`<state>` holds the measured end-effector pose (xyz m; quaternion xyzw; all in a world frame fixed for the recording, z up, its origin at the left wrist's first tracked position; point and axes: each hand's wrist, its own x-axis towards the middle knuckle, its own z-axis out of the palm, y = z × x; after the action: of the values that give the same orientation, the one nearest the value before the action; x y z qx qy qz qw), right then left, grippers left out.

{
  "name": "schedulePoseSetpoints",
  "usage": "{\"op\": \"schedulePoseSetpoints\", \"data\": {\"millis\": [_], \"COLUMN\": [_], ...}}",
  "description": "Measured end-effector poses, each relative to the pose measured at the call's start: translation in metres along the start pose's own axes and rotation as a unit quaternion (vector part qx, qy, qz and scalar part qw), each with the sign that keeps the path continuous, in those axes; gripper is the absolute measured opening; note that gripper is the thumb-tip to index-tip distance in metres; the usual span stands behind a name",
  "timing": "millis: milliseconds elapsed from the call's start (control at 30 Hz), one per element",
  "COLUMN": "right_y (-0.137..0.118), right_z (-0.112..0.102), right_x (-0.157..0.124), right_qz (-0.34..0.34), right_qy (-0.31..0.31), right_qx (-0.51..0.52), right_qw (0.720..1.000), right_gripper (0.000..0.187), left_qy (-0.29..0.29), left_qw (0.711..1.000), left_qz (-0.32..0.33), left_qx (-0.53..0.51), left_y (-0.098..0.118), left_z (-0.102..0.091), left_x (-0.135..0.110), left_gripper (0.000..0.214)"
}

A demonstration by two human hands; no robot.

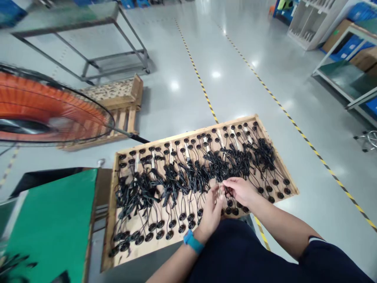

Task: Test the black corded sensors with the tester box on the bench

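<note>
A shallow wooden tray (188, 137) lies in front of me, covered with several small black round parts on black cables (176, 181); the cables bunch in tangles along its middle. My left hand (211, 212), with a blue wristband, reaches over the tray's near edge, fingers partly curled beside a cable. My right hand (240, 190) meets it from the right, its fingertips pinched on a black cable just above the near row of round parts.
A spinning orange fan in a wire guard (44, 110) stands at the left. A green table (53, 224) is beside the tray. A wooden pallet (118, 106), a metal frame table (88, 35) and shelving (347, 70) stand on the grey floor with yellow-black tape lines.
</note>
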<state>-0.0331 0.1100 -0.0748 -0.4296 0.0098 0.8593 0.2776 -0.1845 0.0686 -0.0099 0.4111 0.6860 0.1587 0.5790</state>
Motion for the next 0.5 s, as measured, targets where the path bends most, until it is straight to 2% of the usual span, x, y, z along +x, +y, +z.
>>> {"op": "schedulePoseSetpoints", "data": {"millis": [33,100,200,300,400,500], "right_y": [-0.002,-0.004,-0.006,-0.005,-0.004,-0.005], "right_z": [0.002,0.003,0.002,-0.004,-0.009,-0.013], "right_x": [0.001,0.001,0.001,0.004,0.012,0.02], "right_qz": [-0.01,-0.039,-0.108,-0.172,-0.135,-0.077], "right_qy": [0.004,0.018,0.051,0.064,0.05,0.005], "right_qx": [-0.036,-0.144,-0.291,-0.364,-0.363,-0.332], "right_qw": [0.999,0.989,0.949,0.913,0.921,0.94], "right_gripper": [0.042,0.039,0.043,0.046,0.046,0.033], "left_qy": [-0.024,-0.069,-0.082,-0.05,-0.011,0.02], "left_qw": [0.995,0.978,0.976,0.979,0.975,0.968], "left_qz": [-0.054,-0.108,-0.13,-0.159,-0.176,-0.173], "left_qx": [-0.075,-0.163,-0.156,-0.121,-0.137,-0.183], "left_y": [0.003,0.01,0.015,0.015,0.014,0.019], "left_z": [0.003,0.007,0.01,0.009,0.008,0.002], "left_x": [0.006,0.016,0.025,0.027,0.025,0.023], "left_gripper": [0.051,0.054,0.057,0.048,0.041,0.038]}}
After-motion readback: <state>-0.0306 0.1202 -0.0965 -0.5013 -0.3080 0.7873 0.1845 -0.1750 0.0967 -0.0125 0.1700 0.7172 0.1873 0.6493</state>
